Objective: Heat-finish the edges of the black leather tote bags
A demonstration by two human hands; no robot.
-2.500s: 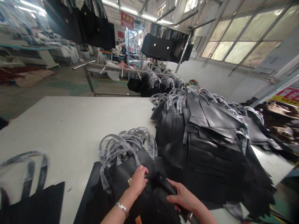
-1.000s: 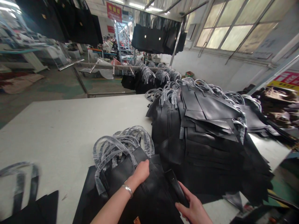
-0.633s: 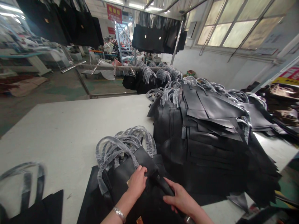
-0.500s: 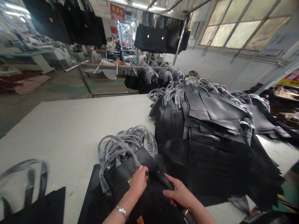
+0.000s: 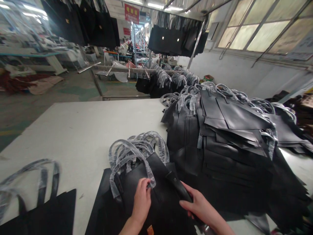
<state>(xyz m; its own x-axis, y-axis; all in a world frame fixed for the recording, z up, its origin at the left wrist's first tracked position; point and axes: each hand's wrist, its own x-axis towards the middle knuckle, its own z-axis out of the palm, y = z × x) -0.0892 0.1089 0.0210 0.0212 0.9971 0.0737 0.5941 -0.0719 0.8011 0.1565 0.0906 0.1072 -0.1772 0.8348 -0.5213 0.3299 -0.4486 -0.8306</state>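
Black leather-like bag pieces (image 5: 132, 182) lie stacked in front of me, their looped handles (image 5: 130, 143) covered in clear plastic wrap. My left hand (image 5: 141, 199) rests over the top piece, its fingertips pinched at the lower end of one wrapped handle. To its right, my right hand (image 5: 198, 204) is wrapped round a long black tool (image 5: 181, 187), which has a small pale mark near its far end and a metallic part by the wrist. The tool's exact kind is unclear. A gold-coloured clasp (image 5: 150, 230) shows at the bottom of the stack.
A high pile of black bag pieces (image 5: 232, 163) covers the right of the white table (image 5: 80, 124). Another black bag piece with wrapped handles (image 5: 49, 212) lies at the lower left. Beyond the table stands a metal rack (image 5: 97, 83), with black bags (image 5: 178, 39) hanging behind.
The view has swung slightly left, so the scene sits further right. My left hand has turned more upright at the handle end; my right hand keeps its hold on the black tool.
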